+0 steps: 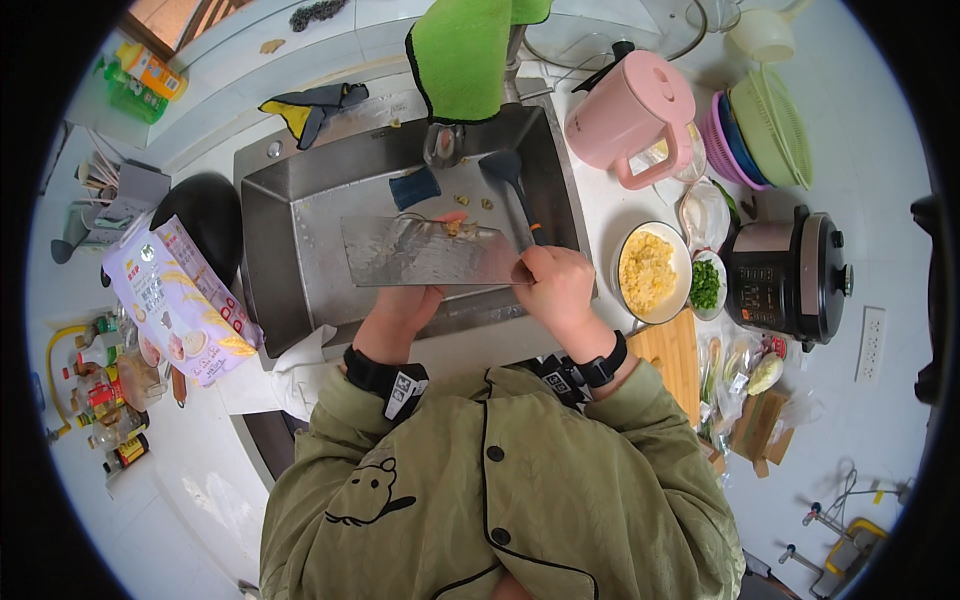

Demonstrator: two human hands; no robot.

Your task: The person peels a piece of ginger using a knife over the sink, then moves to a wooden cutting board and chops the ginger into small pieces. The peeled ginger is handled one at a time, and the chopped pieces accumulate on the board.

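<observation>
A broad steel kitchen cleaver lies level above the stainless steel sink, its blade wet and smeared. My right hand grips it at the right end, covering the handle. Most of my left hand is hidden beneath the blade; reddish fingertips show past the far edge. Yellowish food scraps cling near that edge by those fingertips. On the sink floor are a dark blue scouring pad, a few food bits and a dark spatula leaning toward the right wall.
A green cloth drapes over the faucet. Right of the sink stand a pink kettle, a bowl of yellow food, chopped greens, a cutting board and an electric cooker. A purple package leans at left.
</observation>
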